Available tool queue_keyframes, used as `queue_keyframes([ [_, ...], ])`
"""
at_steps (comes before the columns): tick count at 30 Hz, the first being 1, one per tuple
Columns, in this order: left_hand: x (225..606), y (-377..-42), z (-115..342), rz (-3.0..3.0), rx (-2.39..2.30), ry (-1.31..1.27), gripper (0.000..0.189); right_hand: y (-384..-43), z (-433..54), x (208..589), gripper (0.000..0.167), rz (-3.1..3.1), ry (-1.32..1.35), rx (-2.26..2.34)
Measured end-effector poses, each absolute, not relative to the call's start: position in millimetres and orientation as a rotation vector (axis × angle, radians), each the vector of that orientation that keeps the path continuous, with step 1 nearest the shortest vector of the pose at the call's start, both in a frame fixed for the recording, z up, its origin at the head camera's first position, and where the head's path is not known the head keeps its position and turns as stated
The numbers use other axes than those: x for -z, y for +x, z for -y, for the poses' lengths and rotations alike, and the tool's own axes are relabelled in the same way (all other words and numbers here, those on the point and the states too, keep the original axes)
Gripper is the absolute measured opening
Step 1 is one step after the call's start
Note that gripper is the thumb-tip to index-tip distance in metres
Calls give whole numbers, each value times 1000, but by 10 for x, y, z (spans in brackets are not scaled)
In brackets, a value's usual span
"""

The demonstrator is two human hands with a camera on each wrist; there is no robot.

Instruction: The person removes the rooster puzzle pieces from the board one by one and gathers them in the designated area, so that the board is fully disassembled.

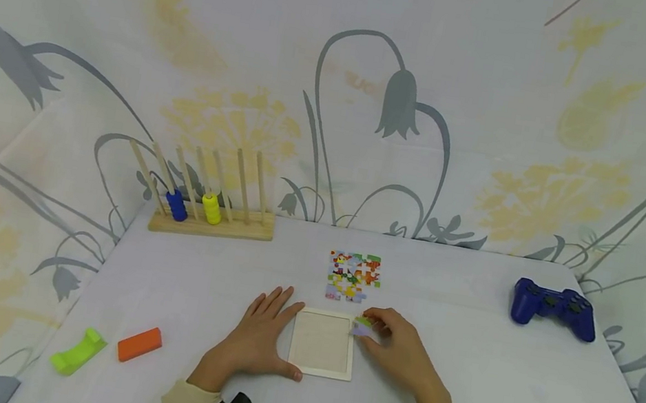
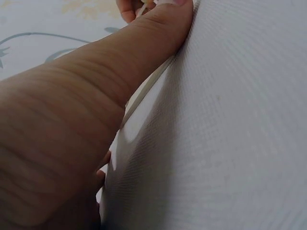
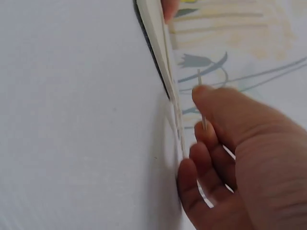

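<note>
A shallow wooden puzzle tray (image 1: 319, 373) with a pale bare bottom lies on the table. My left hand (image 1: 258, 341) is spread flat beside it, thumb at its lower left corner and fingers pointing away along its left side. Between thumb and fingers, my right hand (image 1: 398, 345) pinches a green and lilac jigsaw piece (image 1: 362, 327) at the tray's upper right edge. The piece appears edge-on as a thin strip (image 3: 202, 103) in the right wrist view. Beyond the tray lies a block of joined, colourful jigsaw pieces (image 1: 353, 276), its lower right corner uneven.
At the back left stands a wooden peg rack (image 1: 218, 230) with blue beads (image 1: 176, 205) and yellow beads (image 1: 212, 208). A dark blue game controller (image 1: 554, 308) lies at the right. An orange block (image 1: 139, 344) and a green curved block (image 1: 78, 352) lie at the front left.
</note>
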State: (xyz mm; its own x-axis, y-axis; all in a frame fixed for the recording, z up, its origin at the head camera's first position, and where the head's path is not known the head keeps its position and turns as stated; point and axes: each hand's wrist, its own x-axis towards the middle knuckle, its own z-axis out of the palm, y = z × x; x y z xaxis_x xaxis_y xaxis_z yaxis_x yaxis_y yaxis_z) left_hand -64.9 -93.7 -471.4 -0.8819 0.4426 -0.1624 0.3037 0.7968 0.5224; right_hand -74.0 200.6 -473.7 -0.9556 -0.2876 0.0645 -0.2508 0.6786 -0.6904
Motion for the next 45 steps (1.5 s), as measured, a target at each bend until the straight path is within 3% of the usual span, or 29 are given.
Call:
queue_keyframes([
  [9, 4675, -670, 948, -2734, -719, 562, 117, -964, -2112, 4818, 41, -2840, -333, 1263],
  [22, 4670, -659, 926, -2731, -732, 574, 117, -1239, -2185, 4887, 41, -2897, -392, 1192],
  [45, 4735, -653, 925, -2725, -715, 581, 119, -1260, -2175, 4885, 40, -2899, -302, 1179],
])
